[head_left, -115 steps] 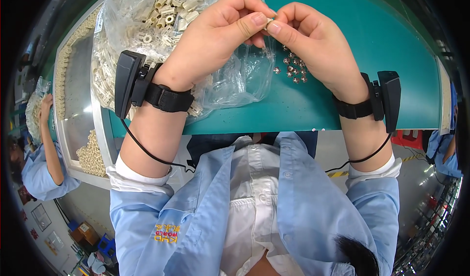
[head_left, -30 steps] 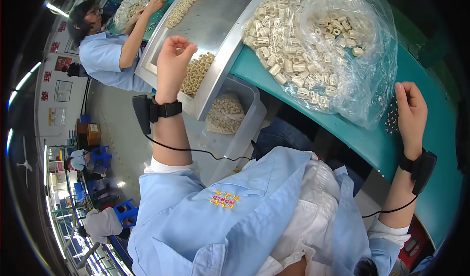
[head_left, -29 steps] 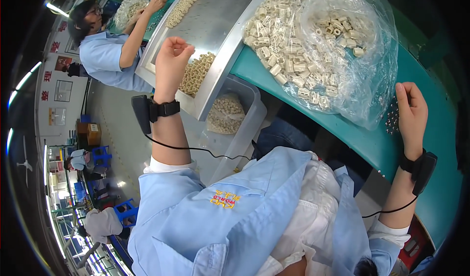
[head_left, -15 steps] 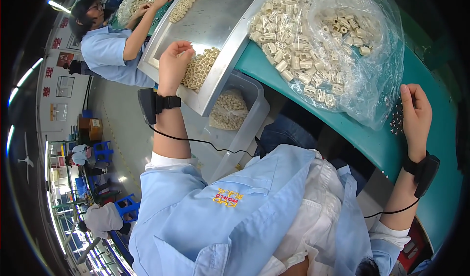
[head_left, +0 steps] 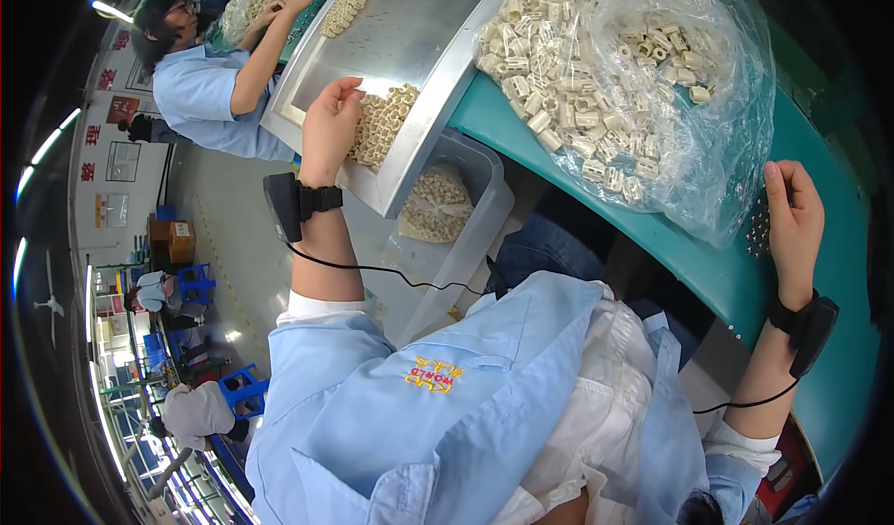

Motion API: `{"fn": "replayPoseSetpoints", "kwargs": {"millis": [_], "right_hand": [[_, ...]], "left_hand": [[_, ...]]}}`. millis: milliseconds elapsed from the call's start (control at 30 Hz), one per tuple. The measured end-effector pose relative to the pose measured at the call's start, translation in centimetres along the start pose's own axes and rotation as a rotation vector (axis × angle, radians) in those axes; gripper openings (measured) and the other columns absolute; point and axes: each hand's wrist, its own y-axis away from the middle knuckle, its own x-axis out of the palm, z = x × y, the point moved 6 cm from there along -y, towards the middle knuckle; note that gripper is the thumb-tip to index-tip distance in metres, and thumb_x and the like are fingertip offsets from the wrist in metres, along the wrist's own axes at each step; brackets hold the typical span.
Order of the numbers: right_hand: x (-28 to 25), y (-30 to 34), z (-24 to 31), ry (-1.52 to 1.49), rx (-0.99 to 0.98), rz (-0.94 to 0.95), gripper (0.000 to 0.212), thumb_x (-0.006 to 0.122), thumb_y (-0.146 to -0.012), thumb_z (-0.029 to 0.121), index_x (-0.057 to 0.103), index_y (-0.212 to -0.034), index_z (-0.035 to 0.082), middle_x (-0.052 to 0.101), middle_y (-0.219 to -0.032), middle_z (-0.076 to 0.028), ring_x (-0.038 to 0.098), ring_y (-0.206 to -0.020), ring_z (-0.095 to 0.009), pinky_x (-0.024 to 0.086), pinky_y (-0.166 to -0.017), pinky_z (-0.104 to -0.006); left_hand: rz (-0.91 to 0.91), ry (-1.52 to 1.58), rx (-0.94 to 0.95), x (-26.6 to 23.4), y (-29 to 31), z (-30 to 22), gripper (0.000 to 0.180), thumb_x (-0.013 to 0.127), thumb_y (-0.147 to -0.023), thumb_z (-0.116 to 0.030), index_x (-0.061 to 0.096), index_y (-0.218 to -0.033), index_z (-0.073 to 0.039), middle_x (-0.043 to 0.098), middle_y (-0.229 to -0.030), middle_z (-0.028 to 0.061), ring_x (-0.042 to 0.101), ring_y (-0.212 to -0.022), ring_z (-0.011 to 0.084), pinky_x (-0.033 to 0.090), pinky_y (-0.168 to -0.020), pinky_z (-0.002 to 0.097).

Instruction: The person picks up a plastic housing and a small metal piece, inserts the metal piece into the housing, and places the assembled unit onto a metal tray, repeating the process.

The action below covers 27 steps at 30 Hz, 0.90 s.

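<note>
My left hand is over the near end of a metal tray, beside a block of small beige plastic parts lined up close together. Its fingers are curled in with the thumb near them; anything between them is too small to make out. At the right, my right hand rests by a pile of small dark metal pieces on the green tabletop. Those fingers are bent toward the thumb, and their tips are partly hidden. Between my hands lies a clear plastic bag with many cream plastic sleeves.
Another row of beige parts runs along the tray's far side. Below the tray, a grey plastic tub holds a bag of beige parts. A co-worker in light blue handles parts at the upper left. Cables hang from both my wrist devices.
Both my hands stay nearly in place, the left fingers shifting only slightly. The co-worker's hands have moved a little. The view has shifted slightly.
</note>
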Motion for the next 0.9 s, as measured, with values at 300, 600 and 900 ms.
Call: {"fn": "replayPoseSetpoints", "kwargs": {"millis": [300, 600, 900], "right_hand": [[-0.2, -0.1, -0.1, 0.034, -0.027, -0.015, 0.020, 0.057, -0.091, 0.019, 0.056, -0.082, 0.001, 0.047, -0.070, 0.006, 0.039, -0.065, -0.002, 0.032, -0.058, -0.0170], [-1.1, -0.6, -1.8, 0.000, 0.046, -0.100, 0.021, 0.058, -0.090, 0.021, 0.057, -0.083, 0.002, 0.047, -0.069, 0.007, 0.040, -0.066, -0.001, 0.032, -0.058, -0.0171], [-2.0, -1.0, -2.2, -0.015, 0.098, -0.172, 0.023, 0.059, -0.090, 0.024, 0.058, -0.081, 0.003, 0.046, -0.067, 0.007, 0.038, -0.064, -0.002, 0.031, -0.057, -0.0182]], "left_hand": [[-0.153, 0.011, 0.211, 0.0, 1.9, -7.2, 0.017, 0.055, -0.087, -0.010, 0.061, -0.101, -0.003, 0.064, -0.090, 0.0069, 0.058, -0.077, 0.0125, 0.045, -0.070, 0.0263], [0.209, 0.333, 0.859, 13.7, 5.4, -24.6, 0.015, 0.061, -0.082, -0.014, 0.063, -0.092, -0.002, 0.063, -0.091, 0.0128, 0.060, -0.088, 0.0296, 0.047, -0.075, 0.0352], [0.138, -0.105, 0.951, 23.2, 1.3, -28.9, 0.025, 0.061, -0.080, -0.015, 0.060, -0.103, -0.006, 0.063, -0.094, 0.0154, 0.059, -0.094, 0.0334, 0.048, -0.080, 0.0413]]}}
